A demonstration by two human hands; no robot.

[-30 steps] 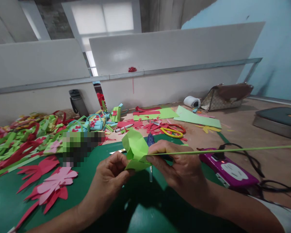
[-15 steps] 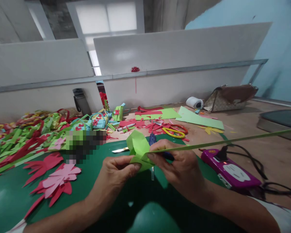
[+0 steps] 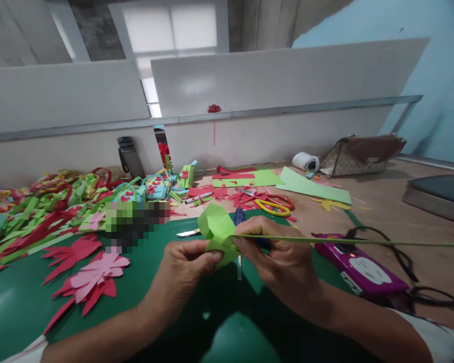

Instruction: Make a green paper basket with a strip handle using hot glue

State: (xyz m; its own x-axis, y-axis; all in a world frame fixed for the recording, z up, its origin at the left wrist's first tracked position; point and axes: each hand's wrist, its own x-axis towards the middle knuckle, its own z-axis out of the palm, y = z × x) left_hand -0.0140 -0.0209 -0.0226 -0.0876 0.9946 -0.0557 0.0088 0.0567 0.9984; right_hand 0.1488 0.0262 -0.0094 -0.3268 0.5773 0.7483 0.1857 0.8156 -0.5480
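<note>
Between my hands, above the green mat (image 3: 162, 322), is a folded light-green paper piece (image 3: 216, 222). My left hand (image 3: 189, 262) pinches its lower left edge between thumb and fingers. My right hand (image 3: 276, 257) pinches a long narrow green paper strip (image 3: 348, 241) where it meets the folded piece; the strip's far end runs out of view at the right. Behind my right hand lies a dark blue tool (image 3: 239, 216), partly hidden. A craft knife blade (image 3: 188, 233) shows just left of the folded paper.
Pink and red paper flowers (image 3: 98, 277) lie on the left, near a heap of paper strips (image 3: 41, 217). Scissors with yellow handles (image 3: 274, 206) and red scraps lie beyond. At the right are a purple power strip (image 3: 374, 269) with cables, a handbag (image 3: 363, 155) and a bottle (image 3: 131, 156) farther left.
The strip's free end has dropped from a rising slant to almost level. Both hands keep their pinch on the paper, and the whole view has shifted slightly.
</note>
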